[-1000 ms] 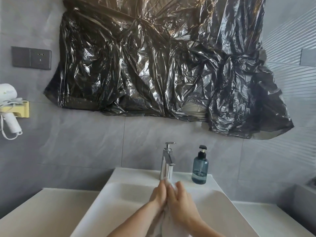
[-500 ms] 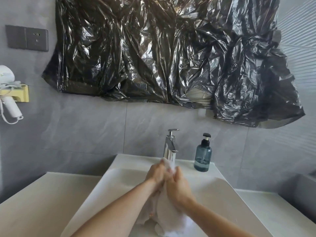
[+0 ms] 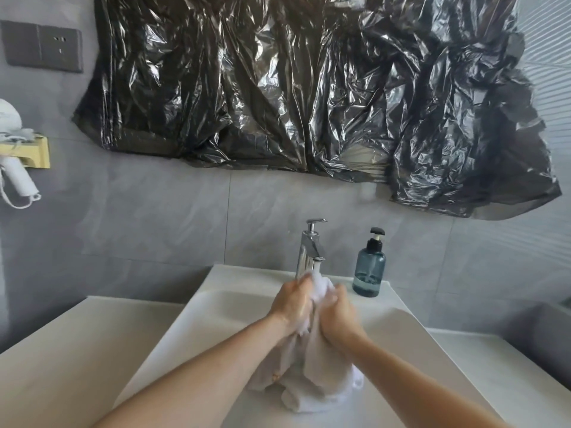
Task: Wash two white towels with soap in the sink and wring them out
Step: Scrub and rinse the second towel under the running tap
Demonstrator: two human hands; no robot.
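Observation:
A wet white towel (image 3: 312, 375) hangs bunched between both hands over the white sink (image 3: 197, 322), its lower part piled in the basin. My left hand (image 3: 290, 304) grips the towel's upper part from the left, and my right hand (image 3: 336, 313) grips it from the right, palms facing each other. A tuft of towel sticks up between the fingers just below the chrome tap (image 3: 310, 248). Foam shows between the hands. I cannot tell whether a second towel lies in the pile.
A blue soap pump bottle (image 3: 370, 267) stands on the sink's back ledge, right of the tap. White counter (image 3: 55, 359) extends to both sides. Black plastic sheeting (image 3: 309, 88) covers the wall above. A hair dryer (image 3: 15, 168) hangs at the far left.
The hands have stayed pressed on the towel under the tap, rubbing it. The view has tilted down, so more of the sink and the hanging towel shows.

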